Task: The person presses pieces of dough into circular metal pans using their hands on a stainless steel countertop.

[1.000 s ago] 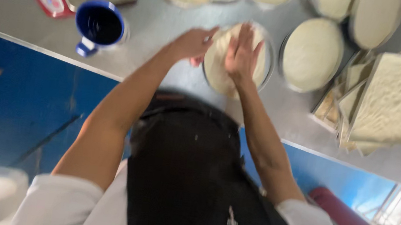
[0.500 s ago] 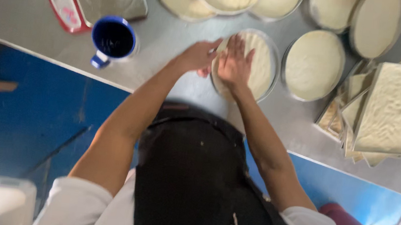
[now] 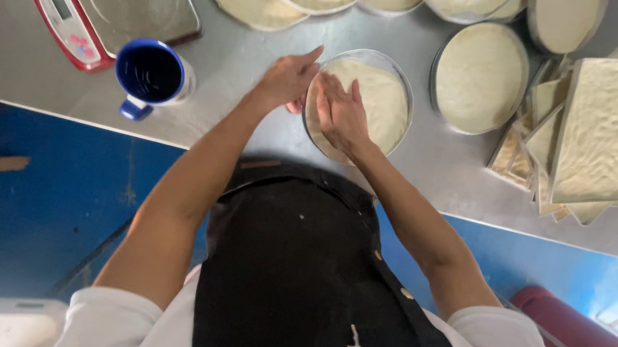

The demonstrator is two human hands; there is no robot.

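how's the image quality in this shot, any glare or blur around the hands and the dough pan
Head view: sharp overall, with slight softness on the left hand and right hand over the round dough pan; soft sheen on the steel table but no harsh glare; bright daylight washes out the lower right corner; wide-angle bending at the edges.

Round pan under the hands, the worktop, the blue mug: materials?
Round pan: likely thin metal, its rim shining silver around pale dough. Worktop: brushed steel by its look, grey with soft glare. Blue mug: glossy, ceramic or enamel; hard to tell.
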